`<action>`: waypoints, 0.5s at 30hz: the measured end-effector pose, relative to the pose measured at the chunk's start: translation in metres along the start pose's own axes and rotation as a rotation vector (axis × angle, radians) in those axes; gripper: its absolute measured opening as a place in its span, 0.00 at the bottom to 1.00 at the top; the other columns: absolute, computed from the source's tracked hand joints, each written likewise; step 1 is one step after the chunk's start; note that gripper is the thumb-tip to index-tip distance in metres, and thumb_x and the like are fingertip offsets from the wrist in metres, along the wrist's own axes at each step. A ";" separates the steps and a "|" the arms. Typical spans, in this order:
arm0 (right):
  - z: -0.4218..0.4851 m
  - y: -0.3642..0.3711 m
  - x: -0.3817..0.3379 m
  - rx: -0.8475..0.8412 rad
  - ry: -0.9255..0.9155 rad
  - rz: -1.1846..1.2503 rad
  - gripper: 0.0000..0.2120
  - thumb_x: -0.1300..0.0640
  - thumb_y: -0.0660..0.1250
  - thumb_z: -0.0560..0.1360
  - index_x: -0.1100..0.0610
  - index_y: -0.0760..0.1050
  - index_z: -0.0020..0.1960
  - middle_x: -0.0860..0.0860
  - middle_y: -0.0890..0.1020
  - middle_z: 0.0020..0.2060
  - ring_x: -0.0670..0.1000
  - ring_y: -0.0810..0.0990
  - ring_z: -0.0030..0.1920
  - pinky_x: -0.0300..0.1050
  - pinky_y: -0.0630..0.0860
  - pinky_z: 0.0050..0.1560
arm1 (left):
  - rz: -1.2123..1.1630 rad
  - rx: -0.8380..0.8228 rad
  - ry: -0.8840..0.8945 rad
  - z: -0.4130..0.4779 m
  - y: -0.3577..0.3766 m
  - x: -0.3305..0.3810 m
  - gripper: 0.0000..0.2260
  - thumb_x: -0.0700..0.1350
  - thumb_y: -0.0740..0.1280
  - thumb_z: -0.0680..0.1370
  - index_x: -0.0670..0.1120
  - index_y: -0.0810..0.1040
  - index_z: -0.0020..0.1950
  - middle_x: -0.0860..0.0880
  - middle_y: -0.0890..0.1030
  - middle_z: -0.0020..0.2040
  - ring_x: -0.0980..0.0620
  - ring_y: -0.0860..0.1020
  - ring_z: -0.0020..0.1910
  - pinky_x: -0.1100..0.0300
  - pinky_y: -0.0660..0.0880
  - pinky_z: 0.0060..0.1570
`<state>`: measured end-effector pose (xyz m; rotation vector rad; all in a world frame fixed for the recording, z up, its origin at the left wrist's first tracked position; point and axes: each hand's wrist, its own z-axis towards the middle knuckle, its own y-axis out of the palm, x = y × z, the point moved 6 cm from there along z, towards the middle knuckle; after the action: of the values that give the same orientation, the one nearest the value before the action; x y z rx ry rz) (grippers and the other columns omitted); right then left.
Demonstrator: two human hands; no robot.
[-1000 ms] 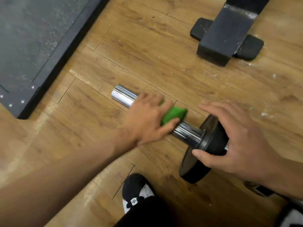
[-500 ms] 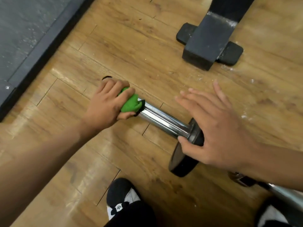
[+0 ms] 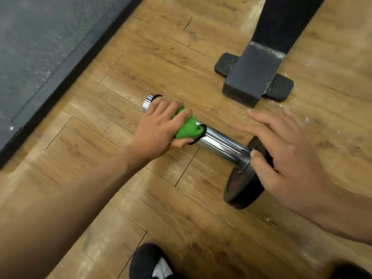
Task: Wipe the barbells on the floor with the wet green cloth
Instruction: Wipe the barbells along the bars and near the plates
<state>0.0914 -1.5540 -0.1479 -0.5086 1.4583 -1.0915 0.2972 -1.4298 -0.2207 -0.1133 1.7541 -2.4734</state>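
A barbell lies on the wooden floor, its chrome sleeve (image 3: 221,144) running from the upper left down to a black weight plate (image 3: 241,188). My left hand (image 3: 161,125) grips the green cloth (image 3: 188,127) wrapped round the sleeve near its free end. The bare chrome tip shows just beyond my fingers. My right hand (image 3: 281,156) rests on top of the plate with fingers spread and nearly straight, the thumb against the plate's inner face. The rest of the bar is hidden under my right arm.
A black steel rack foot (image 3: 253,77) with rubber pads stands just behind the bar. A dark rubber mat (image 3: 40,47) covers the floor at the upper left. My black shoe (image 3: 151,262) is at the bottom edge.
My left hand slid the cloth outward along the sleeve from near the plate toward the free end, then slightly back so the tip shows. My right hand stayed on the plate.
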 end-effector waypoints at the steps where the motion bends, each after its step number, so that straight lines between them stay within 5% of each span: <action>1: -0.001 0.001 0.000 0.019 0.031 0.056 0.22 0.55 0.60 0.75 0.56 0.80 0.66 0.52 0.77 0.69 0.54 0.72 0.71 0.55 0.49 0.82 | 0.003 -0.012 -0.054 0.002 0.000 -0.007 0.36 0.71 0.48 0.83 0.40 0.77 0.63 0.38 0.79 0.58 0.36 0.78 0.55 0.42 0.67 0.66; 5: 0.008 -0.002 0.011 0.077 -0.075 0.015 0.18 0.54 0.63 0.74 0.59 0.84 0.58 0.54 0.82 0.63 0.58 0.79 0.64 0.63 0.61 0.78 | 0.000 -0.026 -0.202 0.016 0.006 0.023 0.34 0.71 0.54 0.80 0.43 0.81 0.60 0.40 0.80 0.57 0.37 0.77 0.57 0.41 0.66 0.69; 9: 0.021 -0.007 0.033 0.095 -0.116 0.017 0.17 0.54 0.63 0.74 0.60 0.86 0.53 0.54 0.85 0.57 0.60 0.82 0.57 0.66 0.70 0.69 | -0.044 -0.027 0.036 0.038 0.014 0.082 0.30 0.68 0.61 0.80 0.44 0.80 0.65 0.40 0.80 0.59 0.38 0.77 0.57 0.43 0.68 0.66; 12: 0.030 -0.011 0.042 0.096 -0.098 0.069 0.17 0.54 0.62 0.73 0.60 0.86 0.51 0.53 0.86 0.55 0.58 0.82 0.54 0.67 0.73 0.61 | -0.013 -0.047 0.105 0.043 0.015 0.059 0.30 0.68 0.60 0.80 0.43 0.78 0.66 0.40 0.80 0.59 0.39 0.77 0.56 0.44 0.70 0.62; 15: 0.039 -0.015 0.054 0.078 -0.069 0.140 0.17 0.54 0.61 0.72 0.59 0.86 0.50 0.52 0.86 0.54 0.56 0.82 0.54 0.66 0.74 0.59 | -0.012 -0.044 -0.012 0.040 0.013 0.003 0.34 0.70 0.54 0.81 0.42 0.78 0.63 0.40 0.79 0.58 0.39 0.77 0.55 0.45 0.69 0.61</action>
<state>0.1119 -1.6181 -0.1585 -0.3795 1.3652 -1.0063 0.3001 -1.4716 -0.2197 -0.1428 1.8088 -2.4375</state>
